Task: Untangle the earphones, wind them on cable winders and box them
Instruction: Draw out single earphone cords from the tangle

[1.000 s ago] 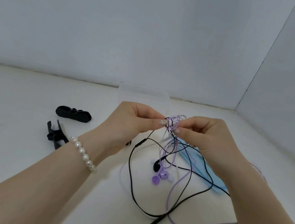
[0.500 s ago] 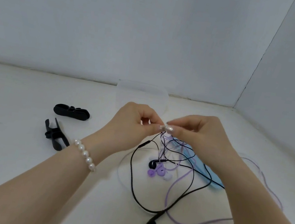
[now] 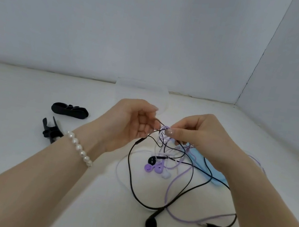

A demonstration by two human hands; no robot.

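Black cord (image 3: 129, 167) pinched by left hand (image 3: 133, 122); right hand (image 3: 198, 135) pinches purple cord (image 3: 169, 188) (both tangled).

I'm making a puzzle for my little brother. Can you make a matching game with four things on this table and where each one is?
Things:
1. black earbud
2. purple earbuds
3. black cable winders
4. blue cable winder

Places:
A. partly hidden under the right wrist
B. nearest the camera, at the end of the black cable
C. in the middle of the tangle, below the hands
D. far left, beyond the pearl bracelet

Pairs: 1-B, 2-C, 3-D, 4-A
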